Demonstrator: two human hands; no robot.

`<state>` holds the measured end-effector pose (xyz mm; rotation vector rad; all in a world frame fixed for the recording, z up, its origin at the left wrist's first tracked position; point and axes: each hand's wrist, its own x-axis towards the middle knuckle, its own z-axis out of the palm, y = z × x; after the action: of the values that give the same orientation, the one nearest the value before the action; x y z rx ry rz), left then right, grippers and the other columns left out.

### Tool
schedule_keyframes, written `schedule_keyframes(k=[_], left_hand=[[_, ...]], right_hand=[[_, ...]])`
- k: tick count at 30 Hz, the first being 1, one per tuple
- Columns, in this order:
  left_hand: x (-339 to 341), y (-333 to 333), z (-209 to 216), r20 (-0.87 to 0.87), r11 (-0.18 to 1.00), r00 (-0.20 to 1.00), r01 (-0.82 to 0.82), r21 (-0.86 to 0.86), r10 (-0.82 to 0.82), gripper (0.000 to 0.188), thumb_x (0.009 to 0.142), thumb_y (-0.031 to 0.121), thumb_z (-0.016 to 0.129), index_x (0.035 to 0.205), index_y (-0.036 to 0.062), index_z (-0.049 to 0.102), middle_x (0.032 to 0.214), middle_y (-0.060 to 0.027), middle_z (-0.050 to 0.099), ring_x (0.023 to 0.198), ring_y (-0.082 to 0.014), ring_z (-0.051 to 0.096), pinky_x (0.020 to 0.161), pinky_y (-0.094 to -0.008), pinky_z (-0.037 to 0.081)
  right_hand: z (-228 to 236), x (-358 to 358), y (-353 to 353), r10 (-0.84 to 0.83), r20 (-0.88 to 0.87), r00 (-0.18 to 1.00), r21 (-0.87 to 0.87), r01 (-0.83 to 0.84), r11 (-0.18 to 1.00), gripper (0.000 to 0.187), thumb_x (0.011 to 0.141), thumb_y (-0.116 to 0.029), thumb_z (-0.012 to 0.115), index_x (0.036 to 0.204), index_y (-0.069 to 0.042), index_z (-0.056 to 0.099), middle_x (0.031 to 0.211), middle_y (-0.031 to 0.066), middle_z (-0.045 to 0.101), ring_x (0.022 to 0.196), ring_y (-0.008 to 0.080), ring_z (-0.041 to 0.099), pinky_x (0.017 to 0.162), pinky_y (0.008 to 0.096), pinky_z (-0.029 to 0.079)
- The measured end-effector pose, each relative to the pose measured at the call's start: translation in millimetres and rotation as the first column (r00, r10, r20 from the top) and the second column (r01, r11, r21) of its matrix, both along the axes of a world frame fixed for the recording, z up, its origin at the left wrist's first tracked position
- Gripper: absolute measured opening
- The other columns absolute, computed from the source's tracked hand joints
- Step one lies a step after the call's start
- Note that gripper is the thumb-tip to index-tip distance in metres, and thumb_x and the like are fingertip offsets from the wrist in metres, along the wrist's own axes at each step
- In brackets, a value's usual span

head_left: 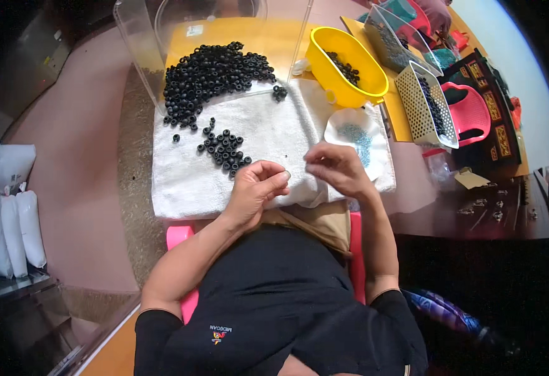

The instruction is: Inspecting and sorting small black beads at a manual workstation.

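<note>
The left hand (253,193) holds its fingers (273,185) pinched — the right hand (343,170) (close by) curls inward.

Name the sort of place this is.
Probably a small hand-assembly spot, in a home or workshop: loose black ring-shaped parts lie on a white towel, a yellow tub holds more dark pieces, and a white dish holds tiny bluish bits.

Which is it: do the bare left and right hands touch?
Apart. The head view shows fluffy white towel in a gap between the left hand and the right hand.
</note>
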<state>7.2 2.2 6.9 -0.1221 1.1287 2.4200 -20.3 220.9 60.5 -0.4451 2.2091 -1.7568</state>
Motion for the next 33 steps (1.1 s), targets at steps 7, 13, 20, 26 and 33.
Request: schedule_keyframes(k=[7, 13, 20, 26, 33], left_hand=[[0, -5, 10, -0.023, 0.993, 0.994, 0.109, 0.051, -0.108, 0.015, 0.087, 0.009, 0.069, 0.097, 0.0018, 0.061, 0.089, -0.0059, 0.065, 0.076, -0.0130, 0.064, 0.073, -0.0283, 0.055], [0, -6, 7, -0.047, 0.985, 0.987, 0.159, 0.062, -0.156, 0.013, 0.088, 0.009, 0.068, 0.097, 0.0014, 0.062, 0.091, -0.0061, 0.066, 0.077, -0.0130, 0.064, 0.074, -0.0276, 0.056], [-2, -5, 3, 0.075, 0.990, 0.995, 0.059, 0.125, -0.068, 0.012, 0.088, 0.010, 0.068, 0.097, 0.0026, 0.062, 0.090, -0.0053, 0.066, 0.077, -0.0132, 0.065, 0.072, -0.0259, 0.057], [-1, -4, -4, 0.100, 0.984, 0.995, -0.029, 0.176, 0.011, 0.012, 0.089, 0.010, 0.068, 0.097, 0.0037, 0.062, 0.092, -0.0048, 0.066, 0.080, -0.0124, 0.064, 0.075, -0.0268, 0.056], [-2, -3, -6, 0.075, 0.982, 0.994, -0.085, 0.170, 0.073, 0.021, 0.090, 0.010, 0.067, 0.109, 0.0023, 0.063, 0.096, -0.0032, 0.065, 0.085, -0.0119, 0.062, 0.079, -0.0280, 0.055]], right_hand=[[-10, 0, -12, 0.104, 0.246, 0.964, -0.154, -0.067, 0.986, 0.014, 0.082, 0.003, 0.071, 0.094, 0.003, 0.066, 0.089, 0.0045, 0.065, 0.081, 0.0090, 0.061, 0.071, 0.0223, 0.050], [-10, 1, -14, 0.136, 0.184, 0.973, -0.139, -0.111, 0.984, 0.010, 0.080, 0.003, 0.073, 0.089, 0.004, 0.067, 0.088, 0.0068, 0.066, 0.081, 0.0108, 0.062, 0.070, 0.0226, 0.049], [-18, 18, -35, 0.077, -0.441, 0.894, 0.168, -0.002, 0.986, 0.020, 0.080, 0.004, 0.071, 0.099, -0.001, 0.065, 0.088, 0.0139, 0.065, 0.078, 0.0229, 0.065, 0.066, 0.0293, 0.051], [-20, 25, -45, 0.107, -0.652, 0.750, 0.319, 0.143, 0.937, 0.031, 0.081, 0.006, 0.067, 0.110, -0.003, 0.061, 0.092, 0.0150, 0.064, 0.078, 0.0279, 0.065, 0.066, 0.0315, 0.052], [10, -48, -71, 0.100, -0.325, 0.940, 0.227, -0.025, 0.973, 0.011, 0.085, -0.002, 0.068, 0.095, 0.002, 0.068, 0.084, 0.0083, 0.067, 0.078, 0.0137, 0.063, 0.068, 0.0270, 0.049]])
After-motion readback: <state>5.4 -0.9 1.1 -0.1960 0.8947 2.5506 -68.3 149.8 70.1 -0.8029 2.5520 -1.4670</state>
